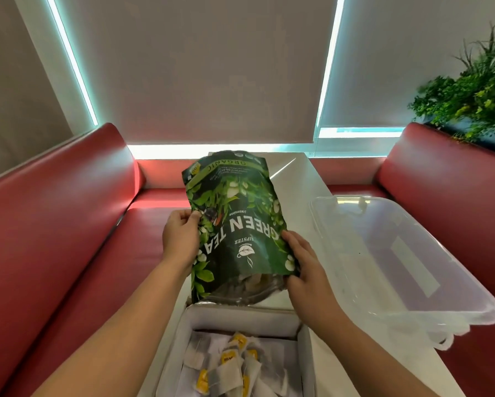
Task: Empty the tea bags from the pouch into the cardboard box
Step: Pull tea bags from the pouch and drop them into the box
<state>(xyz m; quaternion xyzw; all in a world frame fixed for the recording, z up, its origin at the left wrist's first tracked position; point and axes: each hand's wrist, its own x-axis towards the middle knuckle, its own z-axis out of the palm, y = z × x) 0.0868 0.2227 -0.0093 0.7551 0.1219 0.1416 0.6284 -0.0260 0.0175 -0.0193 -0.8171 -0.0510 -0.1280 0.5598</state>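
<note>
Furthest left, beyond the left hand, a red bench (54, 253) runs beside the worktop (306, 179). Next, the left hand (180, 239) grips the left edge of the pouch (234, 222), thumb on the printed face and fingers curled behind. Between the hands the pouch is held inverted, its lettering upside down. Its long axis runs away from the person, with the base far and high and the open mouth near and low. Something pale shows inside the mouth, too dim to name. The right hand (300, 267) pinches the right edge lower down, so it is the hand nearer the opening.

Directly below both hands, and nearer the person, sits the box (240, 316), open, with tea bags (229, 365) heaped inside. The pouch's mouth hangs just over the box's far wall. Emptying looks well along. A steeper tilt or a shake would likely drop the rest, provided the mouth is kept over the box and not short of it. Just right of the right hand lies a clear tub (398, 253).
</note>
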